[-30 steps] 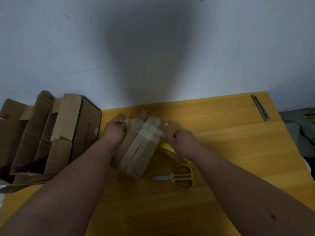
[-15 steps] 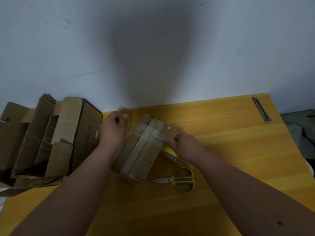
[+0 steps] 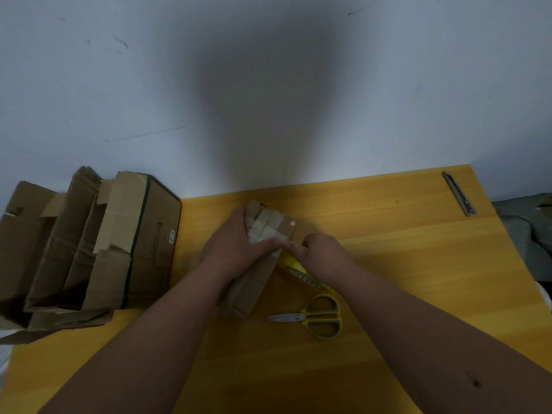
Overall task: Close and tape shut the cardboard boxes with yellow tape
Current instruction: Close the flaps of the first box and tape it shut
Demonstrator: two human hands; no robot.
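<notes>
- Cardboard, small box (image 3: pixel 263 234): lies near the middle of the tabletop (image 3: pixel 388 234), flaps closed, pale strips of tape crossing its top.
- Left hand (image 3: pixel 236 249): lies flat across the top of the small box, fingers straight, pressing along a strip; nothing gripped.
- Right hand (image 3: pixel 322 252): at the box's right edge, forefinger stretched to touch the tape end, other fingers curled loosely; no clear grip on anything.
- Yellow tape (image 3: pixel 301 271): a band of it runs from under the right hand toward the scissors; the roll itself cannot be made out.
- Scissors (image 3: pixel 316 318): yellow handles, blades together, lying on the tabletop just in front of the box, untouched.
- Large boxes (image 3: pixel 89 249): stacked at the left end of the tabletop, flaps standing open, no tape seen on their tops.
- Metal strip (image 3: pixel 460 194): far right corner, well apart.
- Progress, as judged: the small box looks nearly sealed, with the strip being smoothed down; the large boxes remain to be closed and taped.
</notes>
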